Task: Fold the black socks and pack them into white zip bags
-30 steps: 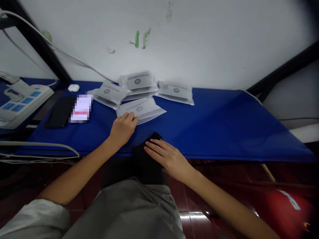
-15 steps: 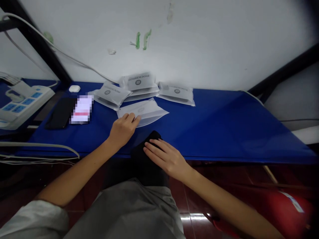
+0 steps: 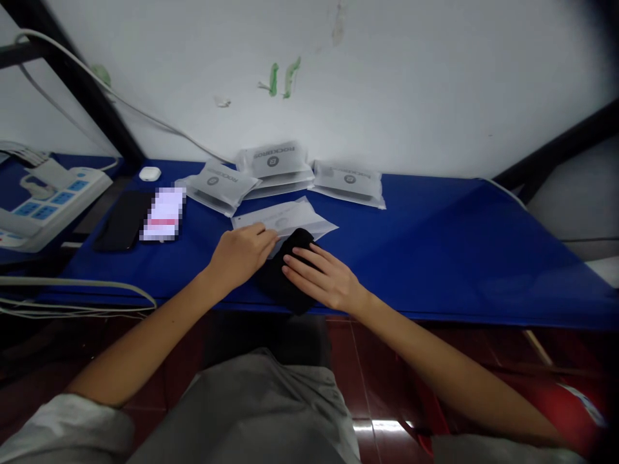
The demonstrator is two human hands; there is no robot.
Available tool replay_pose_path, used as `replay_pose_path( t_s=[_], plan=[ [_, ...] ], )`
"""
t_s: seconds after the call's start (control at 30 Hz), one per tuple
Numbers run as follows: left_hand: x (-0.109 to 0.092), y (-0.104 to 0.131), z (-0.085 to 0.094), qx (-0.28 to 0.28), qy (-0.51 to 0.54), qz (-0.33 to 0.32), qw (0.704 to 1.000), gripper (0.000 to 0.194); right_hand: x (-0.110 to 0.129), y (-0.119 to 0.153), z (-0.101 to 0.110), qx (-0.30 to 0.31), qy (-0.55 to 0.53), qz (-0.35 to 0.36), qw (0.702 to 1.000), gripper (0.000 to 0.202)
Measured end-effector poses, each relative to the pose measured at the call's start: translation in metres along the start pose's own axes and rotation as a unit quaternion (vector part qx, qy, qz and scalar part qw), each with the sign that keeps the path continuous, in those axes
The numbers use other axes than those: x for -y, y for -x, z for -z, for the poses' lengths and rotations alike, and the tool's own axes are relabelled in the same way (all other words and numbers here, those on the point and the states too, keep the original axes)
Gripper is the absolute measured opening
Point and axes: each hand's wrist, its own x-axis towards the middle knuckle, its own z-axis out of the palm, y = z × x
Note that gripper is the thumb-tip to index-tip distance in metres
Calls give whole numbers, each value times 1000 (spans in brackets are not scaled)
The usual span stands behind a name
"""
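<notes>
A folded black cloth-like item [image 3: 285, 280] lies across the front of the blue table, its far end over the near edge of a frosted plastic bag [image 3: 304, 216]. My right hand [image 3: 329, 277] grips that black item, fingers over its top and the thumb hidden. With fingers pressed together, my left hand [image 3: 244, 254] pinches the bag's near edge. The bag is flat, its mouth towards me. Behind it sit several filled frosted bags printed ROCKBROS: one on the left [image 3: 217, 187], a stack in the middle [image 3: 275, 161] and one on the right [image 3: 349, 183].
At the left are a black phone [image 3: 123, 221], another phone with a lit, blurred screen [image 3: 163, 214] and a white earbud case [image 3: 149, 173]. A white power strip [image 3: 62, 203] with cables stands further left. The blue table [image 3: 435, 258] meets a white wall [image 3: 411, 84].
My right hand has moved the black item forward from the table edge, up to the bag's mouth. My left hand stays at the bag's near edge. The view has shifted slightly.
</notes>
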Motion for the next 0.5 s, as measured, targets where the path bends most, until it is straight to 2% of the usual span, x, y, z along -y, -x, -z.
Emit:
replay_pose_path(
  t_s=[0.27, 0.5],
  plan=[
    [1, -7, -1, -9, 27, -1, 1000, 31, -5, -6, -3, 29, 8, 47, 998, 28],
    [-1, -7, -1, 15, 6, -31, 999, 30, -11, -12, -6, 35, 28, 23, 999, 29]
  ],
)
